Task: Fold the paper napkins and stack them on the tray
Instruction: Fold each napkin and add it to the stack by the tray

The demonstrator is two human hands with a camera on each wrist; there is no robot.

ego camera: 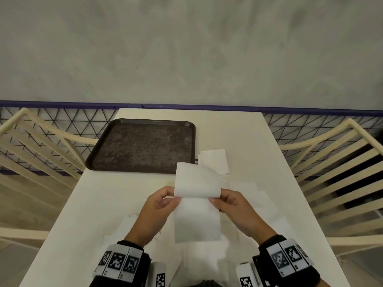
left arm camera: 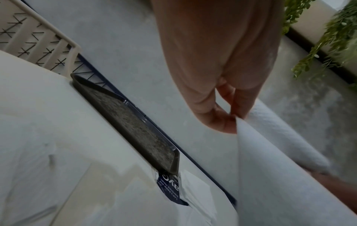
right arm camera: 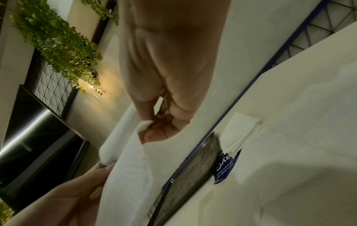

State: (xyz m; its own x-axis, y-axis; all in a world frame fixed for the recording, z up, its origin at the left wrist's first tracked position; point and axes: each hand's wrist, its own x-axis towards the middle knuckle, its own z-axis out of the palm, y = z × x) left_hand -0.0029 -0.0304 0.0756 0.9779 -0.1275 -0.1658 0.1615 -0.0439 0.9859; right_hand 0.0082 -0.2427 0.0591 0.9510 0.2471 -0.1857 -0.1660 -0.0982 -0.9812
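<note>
A: Where does the fold stand?

B: Half made, I'd say. The napkin [ego camera: 196, 200] is held up over the near middle of the desk [ego camera: 248, 141], doubled over at hand height: one flap arches away toward the tray [ego camera: 143, 146], the other hangs down toward the person. The left hand [ego camera: 154, 212] pinches the left end of the bend, the right hand [ego camera: 234, 210] pinches the right end. Each grip is thumb against fingertips on paper, nothing else in either hand.

A: How to finish it cleanly?

B: Bring the far flap down so its free edge meets the hanging edge, corners matched first. Keep both pinches level so the bend stays straight, then lay it flat on the desk and run a finger along the crease. Thin paper tears or skews if one hand pulls harder, so keep the tension light and even.

A: And room to move?

B: The tray sits at the far left of the desk, its bed bare, its near rim just beyond the raised flap. A small pile of napkins [ego camera: 214, 160] lies just beside the tray's right corner, over a blue printed card [right arm camera: 226, 167]. More loose sheets [ego camera: 207, 257] cover the near desk under the wrists. The path to the tray looks open; I'd lift over its rim rather than slide.
</note>
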